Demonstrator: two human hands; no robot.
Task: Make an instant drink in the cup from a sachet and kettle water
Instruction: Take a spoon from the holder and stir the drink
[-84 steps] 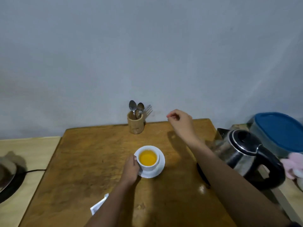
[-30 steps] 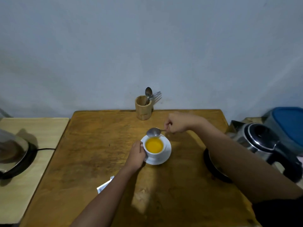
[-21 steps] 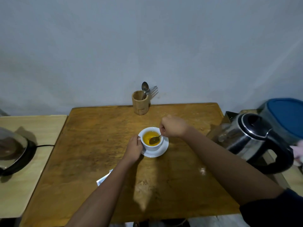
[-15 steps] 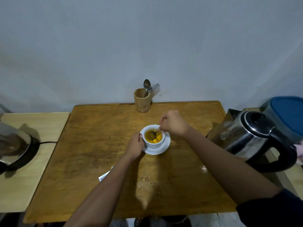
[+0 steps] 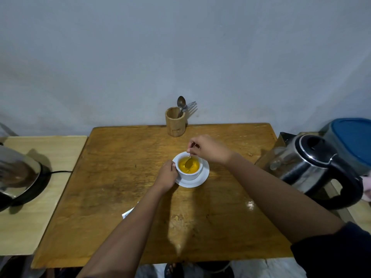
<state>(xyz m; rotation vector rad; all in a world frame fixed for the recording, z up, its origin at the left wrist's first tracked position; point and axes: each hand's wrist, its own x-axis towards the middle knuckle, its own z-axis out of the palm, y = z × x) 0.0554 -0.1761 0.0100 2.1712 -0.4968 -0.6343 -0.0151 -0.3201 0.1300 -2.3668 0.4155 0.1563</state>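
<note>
A white cup (image 5: 188, 175) full of orange-yellow drink stands on a white saucer (image 5: 200, 180) in the middle of the wooden table (image 5: 112, 177). My left hand (image 5: 166, 176) grips the cup's left side. Just behind the cup, my right hand (image 5: 208, 147) pinches the handle of a metal spoon (image 5: 189, 162), whose bowl sits in the drink. The steel kettle (image 5: 305, 167) with a black handle stands at the table's right edge. A white sachet (image 5: 128, 212) lies near the front, mostly hidden under my left forearm.
A wooden holder (image 5: 175, 123) with a spoon and a fork stands at the table's back edge by the wall. A blue-lidded container (image 5: 353, 141) is behind the kettle. On a pale side table (image 5: 40, 207) to the left rests a metal appliance (image 5: 16, 175) with a black cord.
My right hand took a spoon from the holder, brought it over the cup and lowered its bowl into the drink. The drink's surface now looks disturbed. My left hand stayed on the cup.
</note>
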